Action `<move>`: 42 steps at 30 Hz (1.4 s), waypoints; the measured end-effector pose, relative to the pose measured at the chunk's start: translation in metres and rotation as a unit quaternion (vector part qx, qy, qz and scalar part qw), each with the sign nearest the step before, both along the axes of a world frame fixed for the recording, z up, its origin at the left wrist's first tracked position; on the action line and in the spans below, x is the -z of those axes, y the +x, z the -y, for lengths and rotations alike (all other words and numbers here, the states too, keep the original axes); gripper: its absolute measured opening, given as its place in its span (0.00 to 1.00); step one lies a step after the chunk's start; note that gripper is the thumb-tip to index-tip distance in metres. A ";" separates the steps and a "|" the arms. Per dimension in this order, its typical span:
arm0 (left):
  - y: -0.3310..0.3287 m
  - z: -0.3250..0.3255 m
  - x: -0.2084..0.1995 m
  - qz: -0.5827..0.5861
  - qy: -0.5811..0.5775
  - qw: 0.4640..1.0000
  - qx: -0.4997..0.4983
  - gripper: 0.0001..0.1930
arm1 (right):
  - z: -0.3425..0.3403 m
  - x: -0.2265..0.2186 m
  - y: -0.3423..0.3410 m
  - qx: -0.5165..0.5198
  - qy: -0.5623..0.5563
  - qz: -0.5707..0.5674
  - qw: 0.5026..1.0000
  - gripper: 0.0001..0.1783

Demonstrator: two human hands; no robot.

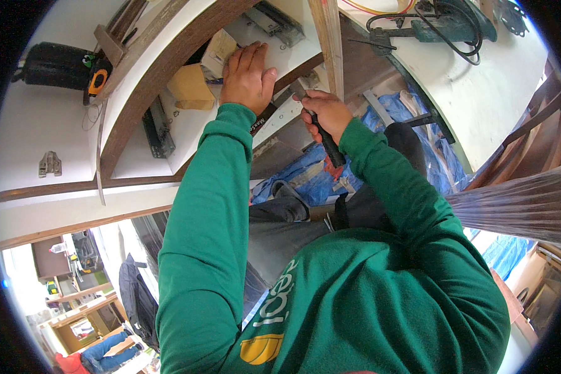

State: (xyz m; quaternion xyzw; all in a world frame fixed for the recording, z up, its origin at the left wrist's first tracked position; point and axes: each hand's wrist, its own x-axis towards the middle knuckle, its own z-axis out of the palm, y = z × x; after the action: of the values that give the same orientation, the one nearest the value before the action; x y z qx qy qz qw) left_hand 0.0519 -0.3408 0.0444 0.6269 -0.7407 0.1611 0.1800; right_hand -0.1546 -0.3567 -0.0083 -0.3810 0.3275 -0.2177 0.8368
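Observation:
My left hand (248,78) lies on the curved cabinet piece with its fingers stretched out, beside a small opened cardboard box (218,53). Under its wrist shows part of a black item with pale lettering (263,119); the rest of that item is hidden. My right hand (329,113) is wrapped round a black-handled tool (330,148). The handle points down toward my lap. A grey part sticks out above the fist, close to the cabinet's dark edge; its exact kind cannot be made out. A tan cardboard flap (191,87) sits left of my left hand.
Black drawer slides (159,129) lie inside the white curved cabinet. A metal hinge (50,164), an orange-black tape measure (97,81) and a black cylinder (59,65) are at left. A corded green power tool (421,34) rests on a white panel. Blue tarp (311,182) covers the floor.

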 end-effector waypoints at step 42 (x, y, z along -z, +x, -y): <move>-0.003 -0.001 -0.002 0.009 -0.006 1.000 -0.018 0.28 | 0.002 0.001 -0.015 0.022 0.012 0.045 0.999 0.15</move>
State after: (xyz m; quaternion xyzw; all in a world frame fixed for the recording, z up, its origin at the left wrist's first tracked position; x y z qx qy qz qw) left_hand 0.0489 -0.3402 0.0462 0.6374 -0.7300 0.1745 0.1745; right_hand -0.1692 -0.3588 -0.0096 -0.3531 0.3004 -0.2490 0.8503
